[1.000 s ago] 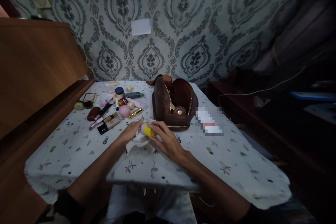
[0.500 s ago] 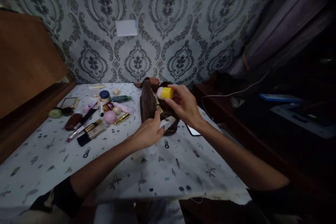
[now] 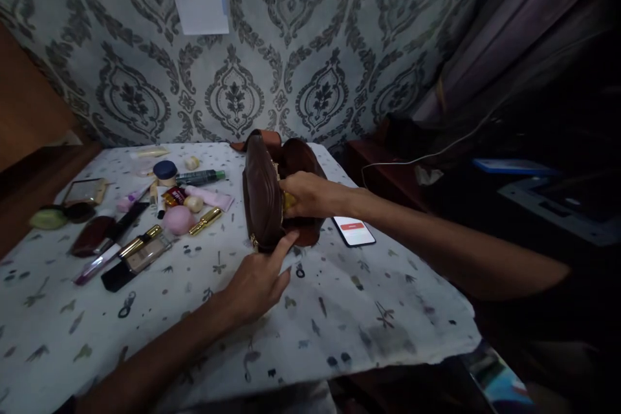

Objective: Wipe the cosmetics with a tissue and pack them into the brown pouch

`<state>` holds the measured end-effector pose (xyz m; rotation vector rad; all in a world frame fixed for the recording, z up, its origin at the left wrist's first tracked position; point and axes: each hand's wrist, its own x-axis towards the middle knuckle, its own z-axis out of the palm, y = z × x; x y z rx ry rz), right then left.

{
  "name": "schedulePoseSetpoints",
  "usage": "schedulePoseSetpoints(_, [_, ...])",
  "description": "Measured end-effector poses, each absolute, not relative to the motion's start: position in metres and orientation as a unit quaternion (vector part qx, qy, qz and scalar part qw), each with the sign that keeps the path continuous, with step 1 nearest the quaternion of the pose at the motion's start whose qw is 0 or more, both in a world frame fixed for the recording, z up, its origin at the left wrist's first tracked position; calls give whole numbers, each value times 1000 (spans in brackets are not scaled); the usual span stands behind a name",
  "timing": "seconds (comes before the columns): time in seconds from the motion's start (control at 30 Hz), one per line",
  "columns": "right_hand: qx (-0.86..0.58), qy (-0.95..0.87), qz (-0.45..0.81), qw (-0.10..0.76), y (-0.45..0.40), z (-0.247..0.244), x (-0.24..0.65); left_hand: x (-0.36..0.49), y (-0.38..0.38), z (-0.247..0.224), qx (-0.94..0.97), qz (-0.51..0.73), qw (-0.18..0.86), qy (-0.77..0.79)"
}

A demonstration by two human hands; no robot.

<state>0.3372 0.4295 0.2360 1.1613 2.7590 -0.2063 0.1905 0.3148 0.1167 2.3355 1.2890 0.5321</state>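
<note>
A brown leather bag (image 3: 262,191) stands upright on the table, its zipped opening facing right. At that opening my right hand (image 3: 310,195) is closed on a small yellow and white container (image 3: 289,200), of which only a yellow part shows; the fingertips are partly hidden by the bag. My left hand (image 3: 259,281) is at the bag's near lower end, index finger stretched towards it. A pale, crumpled piece that looks like tissue (image 3: 291,261) is pinched in that hand, mostly covered by the fingers.
Left of the bag lie several cosmetics: a pink round container (image 3: 178,220), a gold tube (image 3: 206,221), a dark blue-lidded jar (image 3: 165,171) and a green-tipped tube (image 3: 201,177). A lit phone (image 3: 354,231) lies right of the bag. A white cable (image 3: 417,162) runs behind.
My right hand has moved down and left, carrying the yellow and white container from above the bag into its opening. My left hand has shifted lower, towards the bag's near end. The view has turned slightly.
</note>
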Motion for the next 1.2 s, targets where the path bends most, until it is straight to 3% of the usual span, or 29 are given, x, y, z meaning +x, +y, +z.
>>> schedulePoseSetpoints(0.2, [398,905,-70,132,427,236,333,188,314,119,834,202,230,459])
schedulePoseSetpoints(0.4, [421,896,-72,120,427,214,330,188,313,121,832,183,237,468])
schedulePoseSetpoints(0.67, [433,877,-92,188,425,218,320,185,312,117,837,206,236,448])
schedulePoseSetpoints(1.2, [404,890,-73,197,422,226,322,184,311,118,835,196,253,449])
